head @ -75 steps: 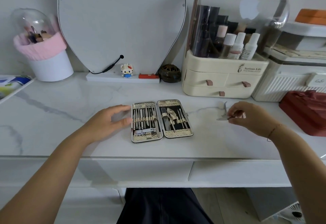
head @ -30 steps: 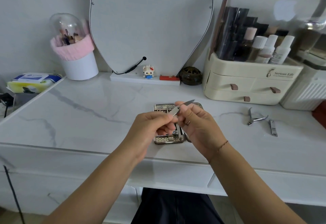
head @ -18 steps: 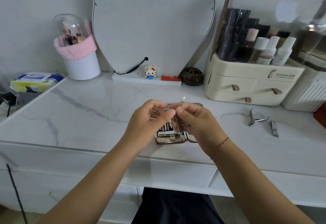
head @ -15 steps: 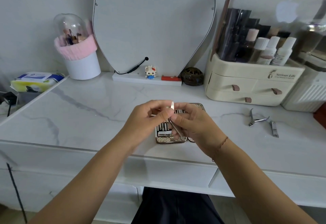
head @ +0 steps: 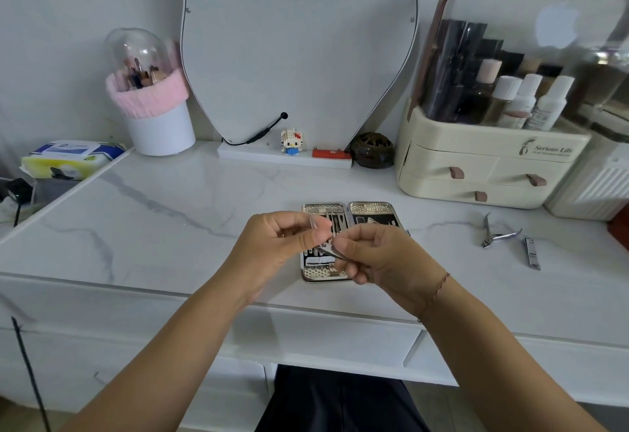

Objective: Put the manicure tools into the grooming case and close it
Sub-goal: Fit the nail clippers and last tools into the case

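Note:
The grooming case (head: 371, 208) lies open on the marble counter, silver-framed with a black lining and several tools strapped inside; my hands hide much of it. Above it, my left hand (head: 279, 244) and my right hand (head: 377, 261) both pinch a small folding metal tool (head: 326, 248) between them. Cuticle nippers (head: 495, 235) and a small nail clipper (head: 531, 252) lie loose on the counter to the right of the case.
A cosmetics organiser (head: 490, 166) with drawers stands at the back right, a mirror (head: 296, 47) at the back centre, and a pink-rimmed brush holder (head: 153, 105) at the back left. A wipes pack (head: 71, 157) sits far left. The counter edge (head: 136, 287) runs in front.
The right hand brought a small tool from the right side to above the case, and both hands now hold it. Its blade, raised upright half a second ago, now lies lower between the fingers.

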